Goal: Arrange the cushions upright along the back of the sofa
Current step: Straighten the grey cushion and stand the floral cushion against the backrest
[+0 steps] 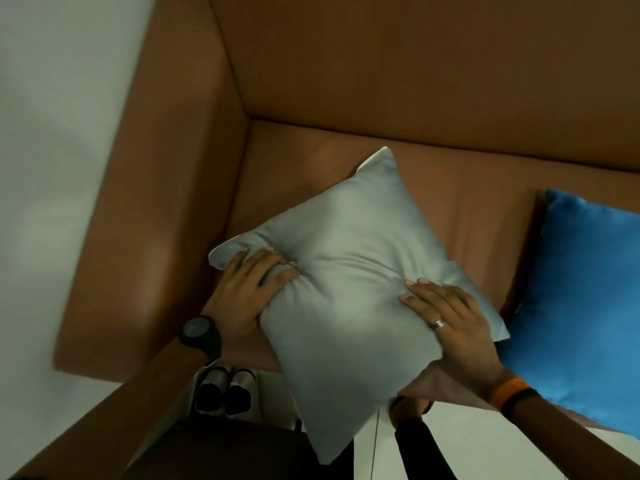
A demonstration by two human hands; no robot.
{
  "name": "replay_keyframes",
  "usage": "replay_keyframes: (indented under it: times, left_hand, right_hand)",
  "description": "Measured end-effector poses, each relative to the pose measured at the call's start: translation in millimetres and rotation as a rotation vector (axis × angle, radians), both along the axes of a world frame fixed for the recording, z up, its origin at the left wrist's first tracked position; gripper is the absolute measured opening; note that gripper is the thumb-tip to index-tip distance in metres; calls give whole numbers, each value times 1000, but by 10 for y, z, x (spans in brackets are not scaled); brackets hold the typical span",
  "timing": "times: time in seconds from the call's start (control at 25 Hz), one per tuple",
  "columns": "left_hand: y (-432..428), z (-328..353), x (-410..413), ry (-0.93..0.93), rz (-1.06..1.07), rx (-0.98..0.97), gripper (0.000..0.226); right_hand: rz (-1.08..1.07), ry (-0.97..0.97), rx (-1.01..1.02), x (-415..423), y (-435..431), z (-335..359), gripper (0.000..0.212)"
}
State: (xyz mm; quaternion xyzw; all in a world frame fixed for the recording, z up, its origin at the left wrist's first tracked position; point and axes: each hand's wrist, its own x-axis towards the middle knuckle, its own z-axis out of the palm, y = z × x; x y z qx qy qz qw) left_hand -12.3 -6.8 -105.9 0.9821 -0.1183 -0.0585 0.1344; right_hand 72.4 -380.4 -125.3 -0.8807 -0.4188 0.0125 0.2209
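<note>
A pale grey-green cushion (346,271) is held over the front of the brown leather sofa seat (467,188), turned like a diamond, one corner pointing at the backrest (415,64) and one hanging over the floor. My left hand (249,289), with a black watch on the wrist, grips its left edge and bunches the fabric. My right hand (450,323), with a ring and an orange wristband, grips the right edge. A blue cushion (581,299) lies flat on the seat at the right, partly cut off by the frame.
The sofa's left armrest (162,202) runs beside a white wall (52,133). A pair of white and black shoes (225,389) sits on the floor under my left wrist. My dark-trousered legs show below on the pale floor.
</note>
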Motion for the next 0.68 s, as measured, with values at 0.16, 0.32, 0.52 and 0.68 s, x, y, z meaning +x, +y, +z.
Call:
replay_keyframes:
  times: [0.16,0.32,0.52,0.68]
  left_hand:
    - [265,640,491,-40,181,-419,48]
    - [482,1340,1175,-72,390,-596,38]
    - [887,1641,2108,-270,466,-697,30]
    - [1072,1138,2475,-120,581,-564,39]
  right_hand:
    - [-206,98,218,574,122,805,53]
    - [-367,260,373,1344,480,1635,40]
    - [-382,433,545,2390,1006,1986,46]
    - [-514,499,426,2721,1407,1388,56]
